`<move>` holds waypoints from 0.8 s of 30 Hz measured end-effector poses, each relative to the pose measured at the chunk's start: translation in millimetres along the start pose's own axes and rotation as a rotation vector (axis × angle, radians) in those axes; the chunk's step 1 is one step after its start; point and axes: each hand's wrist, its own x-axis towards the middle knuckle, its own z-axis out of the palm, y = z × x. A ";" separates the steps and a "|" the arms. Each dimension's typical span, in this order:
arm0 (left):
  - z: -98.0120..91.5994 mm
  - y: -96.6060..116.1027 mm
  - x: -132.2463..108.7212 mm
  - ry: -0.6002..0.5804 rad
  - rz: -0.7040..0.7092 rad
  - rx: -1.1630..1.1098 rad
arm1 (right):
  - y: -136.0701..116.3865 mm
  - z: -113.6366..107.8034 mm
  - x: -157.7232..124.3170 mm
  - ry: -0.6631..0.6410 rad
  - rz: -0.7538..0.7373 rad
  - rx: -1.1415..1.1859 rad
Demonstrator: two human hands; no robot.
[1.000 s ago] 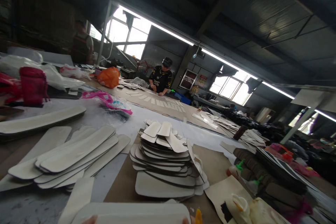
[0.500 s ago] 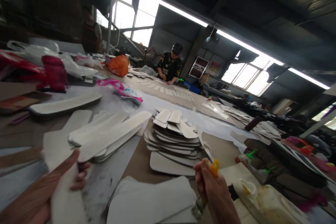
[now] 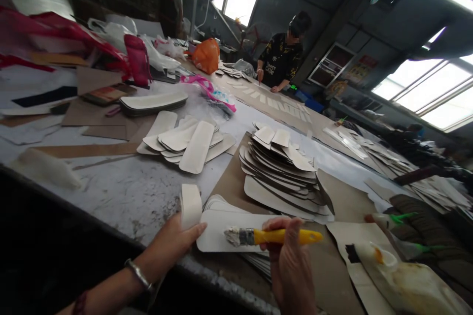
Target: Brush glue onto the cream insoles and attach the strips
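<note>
My right hand (image 3: 291,266) is closed around a paintbrush (image 3: 308,237) with a yellow handle. Its whitish, caked bristles lie over the top white panel (image 3: 216,219) of a low fanned pile at the table's front edge. My left hand (image 3: 173,238) grips a white strip (image 3: 191,206) that stands up and curls over at its top. The left thumb reaches to the left end of that top panel. Just behind is a tall stack of pale, round-cornered panels (image 3: 281,197). A looser heap of white pieces (image 3: 197,147) lies further left.
A stained, yellowish plastic container (image 3: 417,275) and bottles with green tips (image 3: 402,217) are at the right. Bags, including an orange one (image 3: 206,55), lie at the back left. A co-worker (image 3: 283,56) in dark clothing leans over the table's far end.
My left hand has moved right, from beside the heap to the front pile, with a white strip in it. The brush has swung level over the top panel. The view has shifted.
</note>
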 end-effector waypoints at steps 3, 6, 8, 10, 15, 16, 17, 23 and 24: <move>0.8 -6.3 3.4 0.012 0.017 0.014 | 9.9 14.1 -5.5 -0.041 0.087 0.006; 2.5 -16.9 6.8 0.033 0.024 -0.001 | 17.5 5.2 -4.2 -0.002 0.065 -0.136; 3.5 -23.5 8.4 0.021 0.007 -0.027 | 19.9 -11.6 0.8 0.051 0.004 -0.270; 4.2 -27.8 9.1 0.005 0.002 -0.052 | 19.4 -31.4 6.4 0.117 -0.059 -0.408; 4.1 -23.6 4.2 0.011 0.008 -0.026 | 6.9 -62.8 7.5 0.251 -0.206 -0.642; 3.9 -21.2 2.5 0.013 0.015 -0.018 | 3.5 -65.2 5.5 0.251 -0.242 -0.678; 3.6 -19.1 1.1 0.016 0.023 -0.013 | 0.2 -67.0 3.6 0.244 -0.288 -0.712; 3.9 -18.1 1.2 0.015 0.017 0.002 | 1.0 -74.0 3.2 0.130 -0.798 -0.936; 4.2 -18.5 1.6 0.015 0.021 0.002 | 5.9 -72.5 3.5 0.091 -0.877 -0.993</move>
